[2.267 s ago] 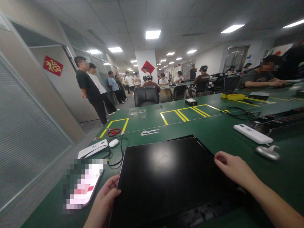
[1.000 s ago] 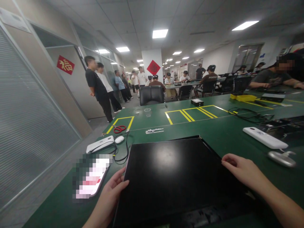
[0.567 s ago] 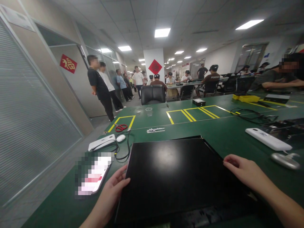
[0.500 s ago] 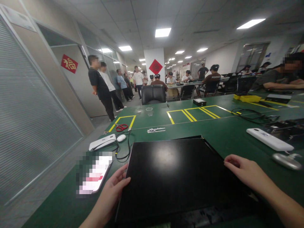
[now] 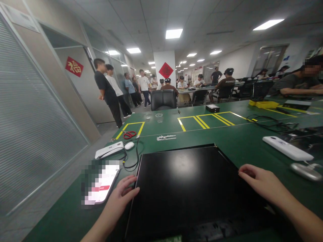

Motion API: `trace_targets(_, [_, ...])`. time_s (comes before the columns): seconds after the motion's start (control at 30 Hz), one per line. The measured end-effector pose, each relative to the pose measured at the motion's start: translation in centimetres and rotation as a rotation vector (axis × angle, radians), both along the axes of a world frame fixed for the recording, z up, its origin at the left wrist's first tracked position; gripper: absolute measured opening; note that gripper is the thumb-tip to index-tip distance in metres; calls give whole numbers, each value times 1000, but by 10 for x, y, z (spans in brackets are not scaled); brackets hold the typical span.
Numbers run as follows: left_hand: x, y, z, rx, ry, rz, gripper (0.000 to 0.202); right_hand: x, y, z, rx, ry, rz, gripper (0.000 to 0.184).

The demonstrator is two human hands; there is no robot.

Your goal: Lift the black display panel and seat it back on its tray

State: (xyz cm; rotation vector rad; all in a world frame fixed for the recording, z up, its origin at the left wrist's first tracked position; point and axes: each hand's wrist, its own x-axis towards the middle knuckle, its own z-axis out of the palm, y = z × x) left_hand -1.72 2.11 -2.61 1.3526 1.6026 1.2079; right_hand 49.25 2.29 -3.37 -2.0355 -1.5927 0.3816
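Green tabletop surrounds the grip. Left of it lies a lit phone; the left hand, thumb and fingers parted, meets the black panel between the hands; the right hand curls at its far edge, clamping unclear. Uneven pressure could skew the panel or pinch a fingertip.

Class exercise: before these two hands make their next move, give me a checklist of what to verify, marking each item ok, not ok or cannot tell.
1. Left hand at the left edge of the black panel: ok.
2. Right hand at the panel's right edge: ok, though a firm grip can't be confirmed.
3. Loose things off the panel's upper face: ok, only a light reflection stands out.
4. Phone well away from the left hand: not ok, it lies close beside it.
5. Black cable apart from the panel: cannot tell, it loops close to the far left corner.
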Motion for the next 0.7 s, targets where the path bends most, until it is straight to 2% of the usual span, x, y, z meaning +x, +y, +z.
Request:
trace_targets(0.23, [-3,4,1,-80,104,-96,41,-2,0,1,0,-1,-2,31])
trace_targets(0.7, [4,4,5,-62,198,-103,44,-3,0,1,-3,-10,-2,31])
